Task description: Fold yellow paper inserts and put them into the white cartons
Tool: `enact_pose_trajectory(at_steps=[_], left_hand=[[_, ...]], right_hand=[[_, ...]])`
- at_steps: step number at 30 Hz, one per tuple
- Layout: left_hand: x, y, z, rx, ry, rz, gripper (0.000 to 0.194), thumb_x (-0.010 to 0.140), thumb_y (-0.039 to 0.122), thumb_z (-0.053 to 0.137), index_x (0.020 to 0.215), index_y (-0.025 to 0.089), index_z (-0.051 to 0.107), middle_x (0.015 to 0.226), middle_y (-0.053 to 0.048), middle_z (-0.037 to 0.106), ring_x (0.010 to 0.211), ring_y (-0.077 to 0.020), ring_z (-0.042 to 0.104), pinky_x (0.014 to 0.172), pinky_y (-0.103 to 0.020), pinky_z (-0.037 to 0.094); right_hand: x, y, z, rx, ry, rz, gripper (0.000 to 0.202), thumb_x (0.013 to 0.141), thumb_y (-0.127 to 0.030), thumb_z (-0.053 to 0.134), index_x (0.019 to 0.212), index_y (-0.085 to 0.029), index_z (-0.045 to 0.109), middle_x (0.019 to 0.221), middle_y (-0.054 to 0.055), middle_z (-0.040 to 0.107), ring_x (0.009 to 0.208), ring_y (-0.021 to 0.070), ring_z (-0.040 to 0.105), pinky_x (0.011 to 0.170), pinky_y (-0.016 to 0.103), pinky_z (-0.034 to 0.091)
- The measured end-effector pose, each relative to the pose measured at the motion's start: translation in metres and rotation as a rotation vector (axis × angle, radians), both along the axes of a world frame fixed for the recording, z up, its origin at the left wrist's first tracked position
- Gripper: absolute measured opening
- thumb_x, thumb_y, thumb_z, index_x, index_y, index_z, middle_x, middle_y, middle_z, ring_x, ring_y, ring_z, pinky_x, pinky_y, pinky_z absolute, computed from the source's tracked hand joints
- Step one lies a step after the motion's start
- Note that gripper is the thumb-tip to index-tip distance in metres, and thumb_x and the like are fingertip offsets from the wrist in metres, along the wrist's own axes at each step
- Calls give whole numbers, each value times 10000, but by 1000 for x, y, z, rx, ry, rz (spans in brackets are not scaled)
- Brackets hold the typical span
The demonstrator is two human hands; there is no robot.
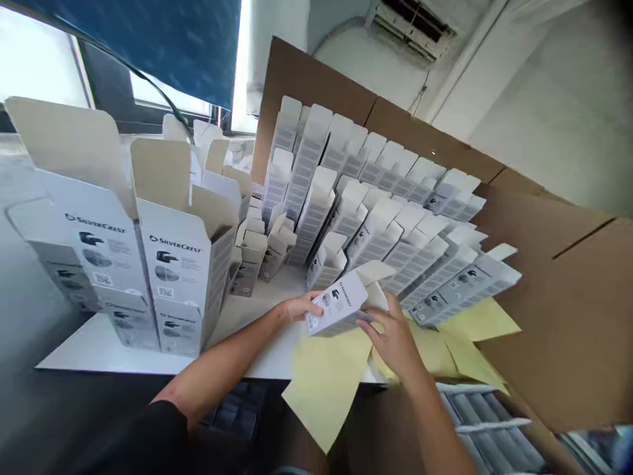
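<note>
A white SilverCrest product box (336, 302) lies tilted between my two hands, its top flaps raised at the right end. My left hand (301, 307) grips its lower left end, with the thumb on the printed face. At the flap end, my right hand (390, 336) has its fingers on the box's edge and flaps; whether they hold anything inside is hidden. Below the box, a yellow paper sheet (326, 389) hangs over the front edge of the white table (119, 349).
Stacked open-topped SilverCrest boxes (171, 264) stand at the left. Rows of similar boxes (376, 224) fill the back, before a tall brown cardboard sheet (554, 290). More yellow sheets (479, 323) lie at the right. A crate of grey items (489, 422) sits lower right.
</note>
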State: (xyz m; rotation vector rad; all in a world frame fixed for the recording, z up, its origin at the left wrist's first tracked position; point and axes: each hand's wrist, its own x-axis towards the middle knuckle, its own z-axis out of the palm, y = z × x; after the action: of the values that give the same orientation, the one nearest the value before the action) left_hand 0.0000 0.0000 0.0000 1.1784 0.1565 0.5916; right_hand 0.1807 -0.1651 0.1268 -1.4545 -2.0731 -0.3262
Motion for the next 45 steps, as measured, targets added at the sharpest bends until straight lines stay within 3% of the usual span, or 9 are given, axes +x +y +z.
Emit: enact_pose_trajectory(at_steps=[2, 4, 9, 12, 15, 19, 26, 36, 45], left_hand=[[5, 6, -3, -12, -27, 70, 824, 533, 734, 810, 1076, 126, 692, 993, -156, 749, 809, -255, 704, 720, -325, 510], [9, 13, -7, -8, -33, 185, 730, 676, 772, 680, 1039, 139, 681, 962, -131, 740, 831, -239, 696, 733, -319, 499], [12, 27, -25, 69, 33, 655, 356, 756, 483, 727, 809, 171, 564, 732, 0, 598, 733, -156, 599, 714, -270, 443], [11, 30, -33, 162, 78, 915, 321, 694, 287, 762, 921, 190, 558, 925, -9, 609, 931, -180, 593, 862, -304, 449], [9, 32, -38, 270, 127, 1032, 560, 628, 161, 768, 1148, 210, 565, 1257, -67, 575, 1240, -248, 506, 1076, -395, 380], [9, 37, -43, 390, 194, 1011, 839, 605, 88, 779, 1380, 211, 482, 1509, -124, 452, 1451, -307, 345, 1226, -459, 231], [10, 47, -53, 443, 317, 902, 1049, 702, 109, 770, 1587, 187, 213, 1633, -167, 282, 1516, -344, 259, 1257, -501, 212], [6, 50, -51, 553, 305, 833, 975, 694, 110, 795, 1552, 281, 365, 1628, -101, 331, 1506, -335, 306, 1248, -505, 257], [5, 48, -45, 591, 287, 828, 894, 729, 85, 718, 1543, 263, 393, 1646, -80, 293, 1529, -300, 263, 1270, -486, 216]], right_hand=[[7, 2, 10, 61, 26, -9, 262, 941, -401, 602, 905, -194, 757, 1178, 135, 561, 1094, 307, 611, 916, 431, 540], [14, 5, 26, 134, 30, -38, 264, 933, -409, 603, 899, -197, 756, 1130, 128, 571, 1046, 299, 618, 900, 434, 545], [11, 26, 81, 268, -96, -197, 266, 913, -404, 592, 952, -198, 757, 1142, 139, 524, 1052, 318, 600, 880, 448, 545], [-10, 42, 103, 152, -255, -308, 230, 914, -332, 586, 964, -192, 762, 1178, 142, 485, 974, 294, 624, 797, 412, 555], [-31, 52, 113, 54, -397, -395, 209, 915, -291, 598, 964, -173, 763, 1200, 153, 462, 961, 297, 632, 705, 383, 540], [-47, 59, 121, 10, -487, -456, 206, 930, -291, 591, 972, -179, 758, 1207, 153, 452, 1027, 318, 599, 638, 353, 507], [-55, 80, 125, -5, -553, -438, 216, 959, -285, 558, 972, -187, 751, 1207, 150, 449, 1088, 311, 545, 654, 339, 487], [-46, 103, 108, -9, -437, -398, 227, 951, -303, 590, 1033, -181, 762, 1193, 152, 472, 1075, 317, 593, 780, 386, 528], [-39, 112, 101, -37, -318, -406, 243, 953, -319, 594, 1062, -178, 759, 1208, 153, 456, 1109, 304, 600, 895, 403, 532]])
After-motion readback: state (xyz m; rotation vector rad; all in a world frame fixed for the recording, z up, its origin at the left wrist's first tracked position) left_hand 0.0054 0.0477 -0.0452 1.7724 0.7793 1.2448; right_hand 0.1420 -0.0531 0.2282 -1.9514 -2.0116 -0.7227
